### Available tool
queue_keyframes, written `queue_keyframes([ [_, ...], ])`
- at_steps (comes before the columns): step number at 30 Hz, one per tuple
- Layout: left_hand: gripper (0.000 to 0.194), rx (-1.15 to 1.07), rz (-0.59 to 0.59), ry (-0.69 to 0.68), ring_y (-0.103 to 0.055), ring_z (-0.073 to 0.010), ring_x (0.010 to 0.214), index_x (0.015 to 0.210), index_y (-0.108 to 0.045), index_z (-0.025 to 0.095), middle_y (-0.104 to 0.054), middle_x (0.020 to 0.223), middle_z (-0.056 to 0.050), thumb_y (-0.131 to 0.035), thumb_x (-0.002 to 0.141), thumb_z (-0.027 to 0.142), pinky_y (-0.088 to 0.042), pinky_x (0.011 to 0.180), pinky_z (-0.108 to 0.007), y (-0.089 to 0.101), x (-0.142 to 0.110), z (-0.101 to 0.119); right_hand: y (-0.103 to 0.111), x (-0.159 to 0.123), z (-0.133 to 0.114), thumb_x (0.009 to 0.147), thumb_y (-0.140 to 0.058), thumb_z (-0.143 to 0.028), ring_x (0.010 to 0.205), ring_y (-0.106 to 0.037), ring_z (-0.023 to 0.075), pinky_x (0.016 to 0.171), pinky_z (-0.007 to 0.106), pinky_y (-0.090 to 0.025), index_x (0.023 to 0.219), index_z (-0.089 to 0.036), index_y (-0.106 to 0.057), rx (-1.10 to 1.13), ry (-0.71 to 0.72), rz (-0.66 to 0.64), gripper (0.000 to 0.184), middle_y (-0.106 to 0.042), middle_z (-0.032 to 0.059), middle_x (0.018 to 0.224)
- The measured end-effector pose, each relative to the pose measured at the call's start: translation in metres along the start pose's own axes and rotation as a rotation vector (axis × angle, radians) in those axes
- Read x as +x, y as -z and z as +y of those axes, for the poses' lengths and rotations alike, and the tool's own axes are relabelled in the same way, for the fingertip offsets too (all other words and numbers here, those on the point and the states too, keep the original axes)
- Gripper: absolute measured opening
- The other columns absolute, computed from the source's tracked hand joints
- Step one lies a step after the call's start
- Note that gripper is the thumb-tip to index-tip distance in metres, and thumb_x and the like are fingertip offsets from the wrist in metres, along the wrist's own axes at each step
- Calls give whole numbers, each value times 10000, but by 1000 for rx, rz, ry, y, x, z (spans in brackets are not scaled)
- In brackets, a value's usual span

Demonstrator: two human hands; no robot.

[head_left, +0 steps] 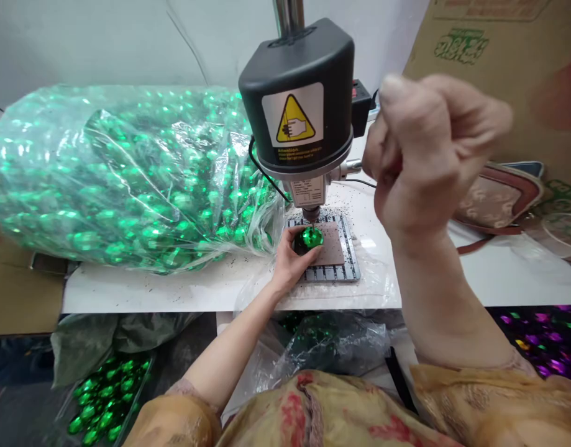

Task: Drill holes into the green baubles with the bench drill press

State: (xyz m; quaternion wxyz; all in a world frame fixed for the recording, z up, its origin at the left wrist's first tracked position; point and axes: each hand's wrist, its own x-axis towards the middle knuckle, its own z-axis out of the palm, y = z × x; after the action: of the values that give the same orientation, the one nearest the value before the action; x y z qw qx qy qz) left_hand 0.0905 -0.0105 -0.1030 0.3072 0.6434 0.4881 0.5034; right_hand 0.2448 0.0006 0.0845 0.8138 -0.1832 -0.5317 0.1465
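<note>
A small drill press with a dark head and a yellow warning label stands on the white table. My left hand pinches a green faceted gem and holds it on the slotted metal base plate, right under the drill bit. My right hand is raised in a fist, wrapped round the press's feed lever, whose metal shaft sticks out to the left of my fingers.
A big clear plastic bag of green gems lies on the table to the left. A tray of more green gems sits below. Cardboard boxes stand at the right, purple gems lower right. Dark drill dust speckles the table.
</note>
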Motion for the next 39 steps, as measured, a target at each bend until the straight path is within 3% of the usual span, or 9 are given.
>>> queue_keyframes([
  [5, 513, 291, 146, -442, -679, -204, 985, 1155, -553, 204, -661, 1067, -75, -824, 741, 336, -577, 837, -347, 28, -49, 14, -2, 10, 0, 969, -444, -453, 450, -335, 30, 503, 244, -263, 559, -242, -309, -80, -90, -35, 480, -302, -42, 504],
  [11, 379, 669, -360, -929, -673, -204, 893, 1196, -596, 190, -636, 1315, -206, -723, 839, 204, -584, 721, -349, 64, -146, -29, -1, 12, 4, 807, -249, -815, 458, -347, 7, 506, 221, -336, 469, -263, -212, -193, -169, -7, 648, -295, -17, 500],
  [17, 383, 741, -536, -525, -642, -302, 1100, 1266, -621, 208, -499, 1505, -218, -578, 897, 115, -573, 907, -475, 55, -191, -53, 2, 18, 11, 837, -418, -667, 390, -359, -9, 460, 207, -236, 460, -272, -255, -153, -20, -127, 570, -318, -52, 435],
  [21, 187, 441, -587, -306, -652, -308, 1103, 1060, -699, 227, -670, 1257, -166, -602, 933, 323, -534, 974, -507, 39, -198, -46, 3, 17, 16, 780, -652, -499, 347, -323, 50, 420, 281, -182, 526, -283, -291, 20, 70, -64, 491, -297, -80, 408],
  [24, 382, 353, -724, -137, -640, -307, 1137, 1152, -678, 236, -712, 1115, -129, -699, 849, 470, -479, 1060, -520, 30, -207, -41, 4, 17, 13, 836, -630, -348, 329, -316, 57, 395, 278, -194, 527, -275, -288, -29, 0, -105, 467, -283, -88, 400],
  [28, 914, 302, -715, 410, -664, -299, 1017, 1425, -514, 167, -695, 1137, -145, -833, 652, 534, -553, 871, -419, 22, -217, -41, 7, 23, 4, 943, -479, -121, 345, -352, 31, 405, 219, -246, 523, -256, -298, -142, -176, -153, 477, -321, -92, 399],
  [31, 728, 178, -743, 679, -614, -194, 716, 1305, -618, 114, -674, 792, -26, -804, 676, 428, -504, 662, -299, 17, -215, -34, 5, 32, 3, 950, -450, -119, 330, -339, 21, 386, 203, -229, 516, -249, -287, -149, -235, -164, 481, -295, -103, 380],
  [34, 343, -139, -981, 709, -493, -101, 576, 1041, -740, 107, -600, 647, 25, -672, 788, 329, -395, 564, -211, 16, -208, -7, 0, 43, 6, 956, -429, -142, 327, -346, 23, 379, 198, -233, 518, -237, -315, -174, -347, -152, 463, -309, -107, 367],
  [39, 186, -503, -1169, 641, -502, -87, 605, 773, -734, 123, -633, 707, -2, -676, 792, 298, -403, 581, -199, 26, -189, 68, -6, 61, 18, 950, -337, -117, 289, -302, 11, 375, 176, -215, 525, -232, -315, -229, -405, -138, 440, -255, -129, 317],
])
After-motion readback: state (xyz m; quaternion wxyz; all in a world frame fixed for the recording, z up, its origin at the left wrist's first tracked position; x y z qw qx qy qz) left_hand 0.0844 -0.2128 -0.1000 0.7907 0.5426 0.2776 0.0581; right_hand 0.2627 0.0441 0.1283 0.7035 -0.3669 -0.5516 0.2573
